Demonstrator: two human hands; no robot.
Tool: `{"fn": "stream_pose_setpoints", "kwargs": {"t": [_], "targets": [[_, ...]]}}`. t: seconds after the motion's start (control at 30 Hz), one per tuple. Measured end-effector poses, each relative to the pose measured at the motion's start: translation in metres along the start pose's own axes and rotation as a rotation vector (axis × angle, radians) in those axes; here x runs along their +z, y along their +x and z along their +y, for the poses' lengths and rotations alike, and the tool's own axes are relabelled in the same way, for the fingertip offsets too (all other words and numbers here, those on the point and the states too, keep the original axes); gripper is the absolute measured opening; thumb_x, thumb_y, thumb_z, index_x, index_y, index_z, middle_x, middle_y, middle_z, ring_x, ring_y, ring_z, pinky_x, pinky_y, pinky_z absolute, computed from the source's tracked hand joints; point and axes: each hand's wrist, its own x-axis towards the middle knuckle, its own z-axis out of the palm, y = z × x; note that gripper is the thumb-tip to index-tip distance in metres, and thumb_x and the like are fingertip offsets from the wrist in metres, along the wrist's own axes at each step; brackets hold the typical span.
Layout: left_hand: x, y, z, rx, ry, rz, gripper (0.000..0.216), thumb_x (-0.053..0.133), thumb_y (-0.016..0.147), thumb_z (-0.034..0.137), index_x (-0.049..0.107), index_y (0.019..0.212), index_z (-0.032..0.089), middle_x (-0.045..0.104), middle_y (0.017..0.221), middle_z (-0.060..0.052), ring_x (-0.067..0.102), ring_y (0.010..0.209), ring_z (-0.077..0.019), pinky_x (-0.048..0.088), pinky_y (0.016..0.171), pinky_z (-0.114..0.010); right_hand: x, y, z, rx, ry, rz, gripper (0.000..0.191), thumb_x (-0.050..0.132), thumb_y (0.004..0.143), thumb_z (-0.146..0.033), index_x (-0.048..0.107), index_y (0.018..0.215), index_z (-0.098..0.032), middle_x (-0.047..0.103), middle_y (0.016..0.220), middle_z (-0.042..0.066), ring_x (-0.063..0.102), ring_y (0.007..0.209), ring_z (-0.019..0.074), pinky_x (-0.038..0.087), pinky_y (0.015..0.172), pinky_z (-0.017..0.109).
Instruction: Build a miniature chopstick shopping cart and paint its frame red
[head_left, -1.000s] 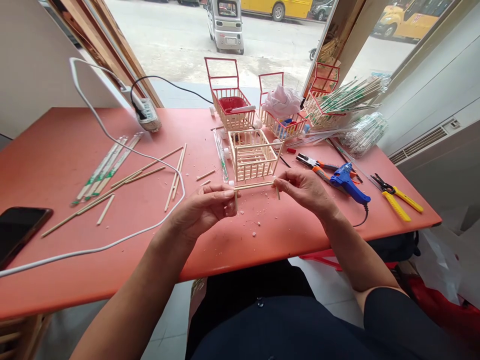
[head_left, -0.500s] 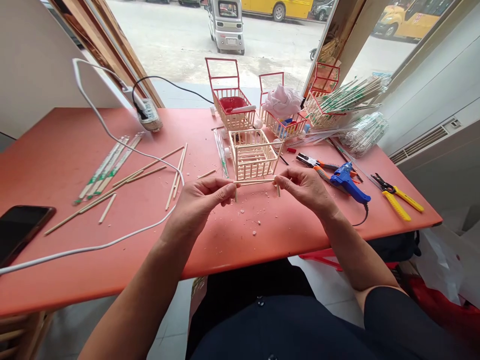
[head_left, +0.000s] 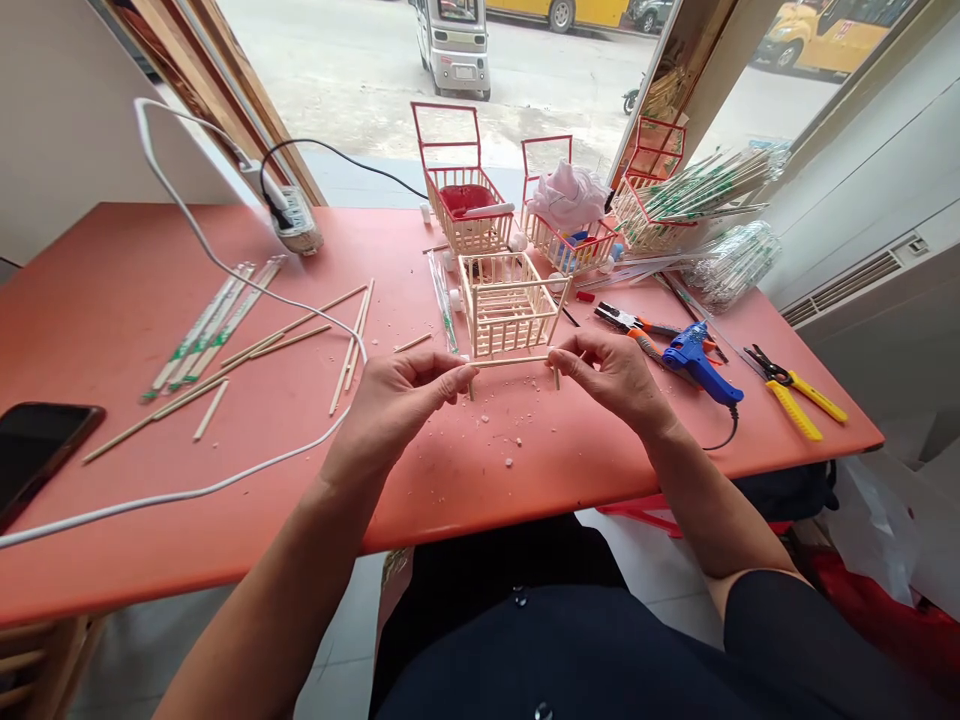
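A small cart frame made of plain wooden sticks (head_left: 514, 335) stands at the middle of the table, its slatted basket facing me. At its near side a thin wooden crossbar (head_left: 512, 361) spans two short stick ends. My left hand (head_left: 405, 400) pinches the bar's left end between thumb and fingers. At the right end my right hand (head_left: 611, 380) pinches in the same way. Whether the bar is joined to the basket cannot be made out. White wheels (head_left: 455, 300) show at the frame's left side.
Loose sticks (head_left: 270, 340), wrapped chopsticks (head_left: 217, 325), a phone (head_left: 45, 455) and a white cable (head_left: 225, 487) lie left. Pliers (head_left: 630, 322), a blue glue gun (head_left: 701, 365) and yellow-handled wire strippers (head_left: 799, 395) lie right. Red-trimmed carts (head_left: 469, 215) stand behind.
Both hands keep their pinch at the bar's ends with hardly any movement. The whole view has shifted slightly, the far part of the table appearing a little higher.
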Motion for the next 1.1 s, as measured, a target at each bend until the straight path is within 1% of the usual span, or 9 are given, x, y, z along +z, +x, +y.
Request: {"fn": "stream_pose_setpoints", "kwargs": {"t": [0.1,0.23,0.4,0.5,0.6,0.7,0.87,1.0,1.1], "targets": [[0.002,-0.001,-0.003,0.047,0.100,0.037,0.024,0.083,0.079,0.041,0.082,0.077,0.017,0.073,0.070,-0.003,0.055,0.062,-0.0134,0.041,0.059,-0.027,0.002,-0.001,0.000,-0.056,-0.034,0.026,0.059,0.066,0.099,-0.072,0.073,0.074,-0.018,0.068,0.070,0.001,0.047,0.060,0.0113,0.038,0.062,0.030],[0.007,-0.002,-0.008,0.137,0.283,0.145,0.022,0.076,0.083,0.040,0.082,0.079,0.019,0.076,0.074,-0.002,0.055,0.061,-0.0129,0.042,0.061,-0.028,0.005,-0.002,0.000,-0.127,-0.059,0.058,0.057,0.065,0.101,-0.068,0.072,0.073,-0.019,0.069,0.071,0.001,0.047,0.060,0.0115,0.039,0.063,0.030],[0.014,-0.004,-0.010,0.285,0.466,0.257,0.019,0.067,0.085,0.031,0.080,0.075,0.020,0.070,0.068,0.001,0.054,0.060,-0.0121,0.043,0.067,-0.028,0.010,-0.004,0.002,-0.217,-0.092,0.084,0.041,0.069,0.105,-0.048,0.069,0.075,-0.020,0.069,0.073,0.000,0.048,0.061,0.0115,0.040,0.065,0.030],[0.014,-0.004,-0.009,0.254,0.447,0.291,0.018,0.067,0.082,0.031,0.079,0.074,0.020,0.069,0.067,0.001,0.054,0.060,-0.0119,0.044,0.066,-0.028,0.014,-0.006,0.001,-0.263,-0.097,0.086,0.033,0.070,0.105,-0.036,0.067,0.076,-0.020,0.068,0.072,-0.001,0.048,0.062,0.0116,0.039,0.065,0.029],[0.012,-0.002,-0.007,0.122,0.298,0.272,0.021,0.069,0.077,0.037,0.078,0.074,0.019,0.069,0.068,0.000,0.053,0.058,-0.0122,0.043,0.059,-0.027,0.016,-0.008,-0.002,-0.298,-0.102,0.086,0.031,0.070,0.105,-0.031,0.066,0.076,-0.020,0.067,0.072,-0.001,0.049,0.062,0.0117,0.040,0.064,0.029],[0.012,-0.001,-0.005,0.034,0.190,0.275,0.024,0.071,0.072,0.041,0.079,0.076,0.018,0.069,0.070,0.000,0.054,0.059,-0.0124,0.043,0.056,-0.026,0.016,-0.010,-0.005,-0.313,-0.111,0.083,0.031,0.069,0.106,-0.033,0.067,0.077,-0.021,0.067,0.073,0.000,0.051,0.064,0.0123,0.041,0.065,0.029],[0.014,-0.002,-0.005,0.036,0.193,0.326,0.024,0.071,0.070,0.040,0.079,0.075,0.018,0.069,0.069,0.000,0.054,0.059,-0.0118,0.044,0.056,-0.025,0.017,-0.011,-0.008,-0.322,-0.120,0.106,0.039,0.065,0.108,-0.044,0.068,0.076,-0.021,0.069,0.073,0.001,0.053,0.065,0.0132,0.044,0.068,0.031],[0.014,-0.003,-0.006,0.031,0.197,0.339,0.025,0.073,0.071,0.041,0.079,0.075,0.018,0.068,0.069,0.000,0.053,0.059,-0.0113,0.042,0.055,-0.024,0.016,-0.010,-0.010,-0.230,-0.029,0.100,0.049,0.063,0.107,-0.058,0.071,0.076,-0.021,0.074,0.075,0.003,0.056,0.065,0.0137,0.044,0.067,0.031],[0.014,-0.004,-0.005,0.022,0.189,0.338,0.024,0.074,0.072,0.041,0.079,0.076,0.018,0.068,0.069,0.000,0.053,0.061,-0.0116,0.042,0.056,-0.025,0.015,-0.009,-0.010,-0.131,0.058,0.063,0.054,0.061,0.106,-0.063,0.074,0.076,-0.020,0.079,0.080,0.005,0.063,0.070,0.0146,0.044,0.065,0.030]]}}
